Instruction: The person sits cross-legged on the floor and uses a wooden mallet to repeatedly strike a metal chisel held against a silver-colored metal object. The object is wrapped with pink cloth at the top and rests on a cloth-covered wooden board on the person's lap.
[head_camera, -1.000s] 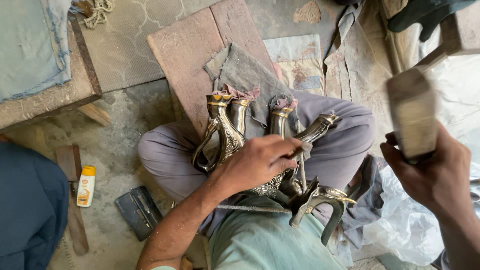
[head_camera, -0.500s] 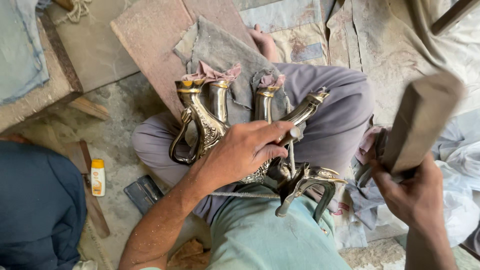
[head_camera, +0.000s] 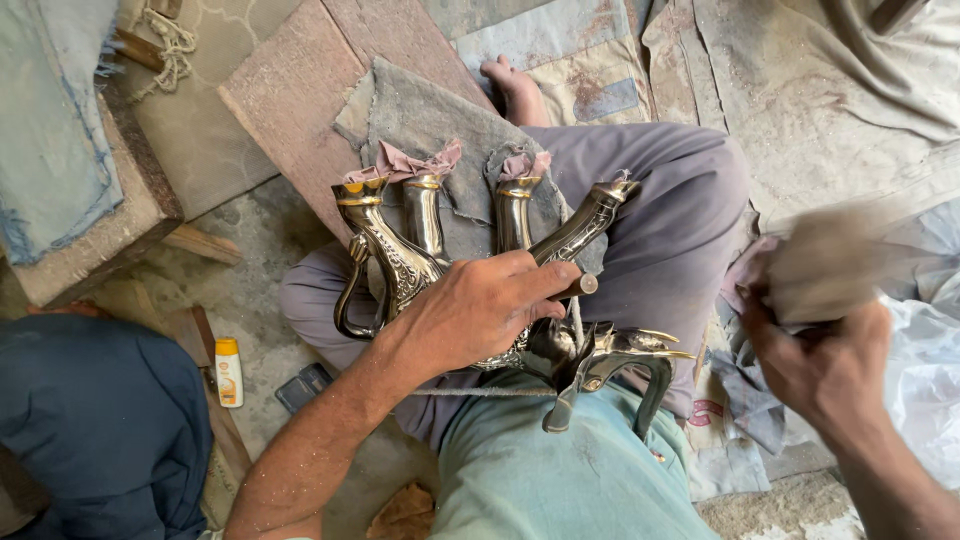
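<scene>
Grip: left hand closed on thin punch, tip on brass figure in lap.
Striker: right hand grasps blurred wooden block, right of figure, raised.
Axis: punch points toward block.

Block in right hand: the wooden block is smeared by motion; its edges and faces cannot be read.
Right forearm: cut off by the lower right corner.
Under left hand: the middle of the brass animal figure is covered by palm and fingers; what the grip closes on there cannot be told.
Thin tool by left fingertips: only its round end shows.
Figure's lower part: hidden against the lap.
Small yellow-capped bottle, well left of the grip: too small to tell its kind.
</scene>
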